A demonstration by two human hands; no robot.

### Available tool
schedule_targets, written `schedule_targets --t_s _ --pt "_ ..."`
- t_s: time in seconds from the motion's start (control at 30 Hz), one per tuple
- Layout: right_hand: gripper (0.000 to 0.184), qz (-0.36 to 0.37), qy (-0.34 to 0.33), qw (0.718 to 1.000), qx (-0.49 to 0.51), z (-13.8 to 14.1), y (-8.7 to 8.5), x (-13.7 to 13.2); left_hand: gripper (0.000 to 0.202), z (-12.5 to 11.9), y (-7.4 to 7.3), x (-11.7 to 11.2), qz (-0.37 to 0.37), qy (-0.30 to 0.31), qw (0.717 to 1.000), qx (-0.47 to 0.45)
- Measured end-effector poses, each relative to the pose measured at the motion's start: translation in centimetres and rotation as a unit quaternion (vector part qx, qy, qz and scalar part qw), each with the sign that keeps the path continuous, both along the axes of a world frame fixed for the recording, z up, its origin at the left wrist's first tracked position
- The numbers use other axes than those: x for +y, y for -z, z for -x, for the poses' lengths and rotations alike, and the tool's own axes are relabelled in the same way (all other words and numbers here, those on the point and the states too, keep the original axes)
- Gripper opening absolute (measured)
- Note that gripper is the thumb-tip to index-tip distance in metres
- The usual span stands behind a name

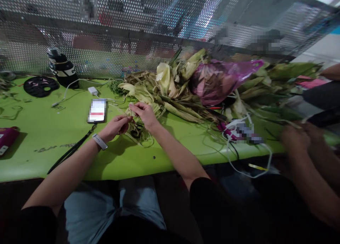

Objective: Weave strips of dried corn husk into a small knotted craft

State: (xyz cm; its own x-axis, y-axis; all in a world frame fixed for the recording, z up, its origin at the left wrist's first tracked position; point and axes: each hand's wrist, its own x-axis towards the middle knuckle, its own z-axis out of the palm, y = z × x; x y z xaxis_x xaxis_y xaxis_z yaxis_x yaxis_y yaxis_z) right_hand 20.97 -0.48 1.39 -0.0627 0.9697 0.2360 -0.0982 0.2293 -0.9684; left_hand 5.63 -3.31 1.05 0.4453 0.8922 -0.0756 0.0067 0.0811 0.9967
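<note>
My left hand (118, 125) and my right hand (145, 114) meet over the green table (53, 148), both pinched on a thin pale strip of corn husk (130, 111). A small tangle of husk strips (139, 132) lies under my hands. Behind them is a big heap of corn husks (170, 91). A white watch sits on my left wrist.
A phone (97, 110) lies left of my hands, wired to a white charger (92, 90). A pink plastic bag (220, 81) rests on the husk heap. A bottle (62, 68) and black disc (41, 85) stand far left. Another person's hands (297, 137) work at the right. Perforated metal screen behind.
</note>
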Motion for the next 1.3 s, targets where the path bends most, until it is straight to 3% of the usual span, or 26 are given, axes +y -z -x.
schedule_targets --t_s 0.17,0.3,0.5,0.63,0.73,0.83,1.0,1.13,1.3 --pt "0.033 0.019 0.031 0.999 0.005 -0.3 0.1 0.5 0.03 0.1 0.5 0.3 0.015 0.012 1.0 -0.011" --pt "0.038 0.105 -0.054 0.993 -0.027 -0.5 -0.3 0.3 0.026 0.5 0.8 0.8 0.035 -0.058 0.995 -0.074" --pt "0.033 0.208 -0.13 0.966 -0.081 -1.0 -1.5 -0.4 0.032 1.2 0.8 1.7 0.031 -0.121 0.983 -0.132" --pt "0.021 0.155 -0.172 0.967 -0.104 -1.5 -2.2 -0.7 0.037 1.3 0.8 1.9 0.027 -0.129 0.983 -0.132" --pt "0.03 0.086 -0.139 0.982 -0.095 -1.9 -2.1 -0.5 0.036 1.4 0.7 1.8 0.014 -0.112 0.984 -0.136" --pt "0.024 0.039 -0.11 0.99 -0.075 -2.0 -1.6 -0.2 0.029 1.3 0.4 1.5 -0.006 -0.077 0.992 -0.103" --pt "0.028 0.014 -0.069 0.996 -0.052 -2.0 -1.0 0.3 0.029 1.1 0.3 1.2 -0.072 -0.093 0.992 -0.05" --pt "0.032 -0.011 -0.021 0.999 -0.025 -2.3 -1.2 0.7 0.026 1.2 0.7 1.4 -0.07 -0.097 0.993 -0.021" --pt "0.031 -0.026 0.021 0.999 -0.017 -3.0 -1.5 1.0 0.026 1.5 0.7 1.5 -0.07 -0.099 0.991 -0.055"
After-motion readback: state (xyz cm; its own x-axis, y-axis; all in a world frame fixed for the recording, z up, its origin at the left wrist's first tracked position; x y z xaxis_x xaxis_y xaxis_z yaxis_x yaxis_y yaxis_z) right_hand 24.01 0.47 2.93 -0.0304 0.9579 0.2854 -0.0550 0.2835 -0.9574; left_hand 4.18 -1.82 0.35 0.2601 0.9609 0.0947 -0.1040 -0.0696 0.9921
